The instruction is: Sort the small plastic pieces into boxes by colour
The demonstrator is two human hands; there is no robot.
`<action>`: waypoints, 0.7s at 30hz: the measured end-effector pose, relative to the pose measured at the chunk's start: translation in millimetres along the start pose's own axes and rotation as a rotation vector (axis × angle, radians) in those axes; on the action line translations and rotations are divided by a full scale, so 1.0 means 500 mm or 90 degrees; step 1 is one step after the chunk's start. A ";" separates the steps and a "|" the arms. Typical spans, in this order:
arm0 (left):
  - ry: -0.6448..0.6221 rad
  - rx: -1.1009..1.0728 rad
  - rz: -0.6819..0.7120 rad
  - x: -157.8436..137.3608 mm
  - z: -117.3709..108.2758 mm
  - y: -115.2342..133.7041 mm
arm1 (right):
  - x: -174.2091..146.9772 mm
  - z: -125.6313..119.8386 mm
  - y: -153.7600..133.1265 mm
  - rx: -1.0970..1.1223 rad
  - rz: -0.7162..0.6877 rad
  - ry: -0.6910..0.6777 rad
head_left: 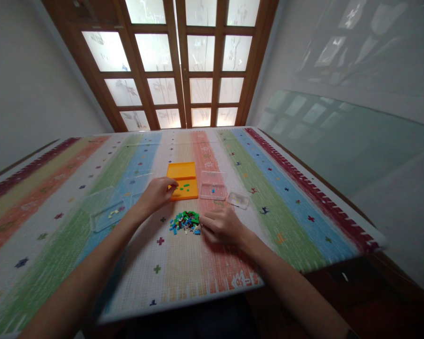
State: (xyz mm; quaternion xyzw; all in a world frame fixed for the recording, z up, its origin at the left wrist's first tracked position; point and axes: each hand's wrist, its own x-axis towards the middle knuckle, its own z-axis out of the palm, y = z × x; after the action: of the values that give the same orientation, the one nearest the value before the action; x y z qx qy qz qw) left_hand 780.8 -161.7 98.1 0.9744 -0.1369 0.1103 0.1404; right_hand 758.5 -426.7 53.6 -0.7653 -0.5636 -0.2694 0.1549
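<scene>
A small heap of toy bricks (184, 222), mostly green, blue and white, lies on the striped cloth. Just behind it sits an open orange case (182, 169) with several green bricks (186, 185) in its near half. My left hand (160, 190) is at the left edge of that near half, fingertips pinched together; whatever they hold is too small to name. At the right side of the heap, my right hand (219, 225) rests with its fingers curled in against the bricks. Its fingertips are partly hidden, so I cannot make out what is in them.
Right of the case stand a clear box (213, 196) holding a blue brick and a smaller clear box (238, 200) with yellowish pieces. Another open clear box (108, 217) with pale pieces lies left, beyond my left forearm. The table's front edge (183, 301) is close to me.
</scene>
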 end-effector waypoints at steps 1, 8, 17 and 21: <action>0.008 -0.038 0.029 -0.012 -0.005 0.011 | 0.000 -0.001 0.000 0.000 0.001 0.000; -0.174 -0.177 0.189 -0.075 0.006 0.098 | -0.001 -0.003 0.000 -0.017 0.049 0.058; -0.162 -0.128 0.210 -0.086 0.045 0.106 | -0.004 0.007 0.005 -0.031 0.095 0.069; -0.163 -0.105 0.208 -0.089 0.040 0.105 | -0.003 0.008 0.004 -0.032 0.095 0.073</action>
State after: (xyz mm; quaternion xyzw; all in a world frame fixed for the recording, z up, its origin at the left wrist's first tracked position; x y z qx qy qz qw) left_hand 726.7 -205.8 80.8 0.9304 -0.3184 -0.0044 0.1814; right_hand 760.9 -426.3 49.7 -0.7920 -0.4883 -0.3150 0.1871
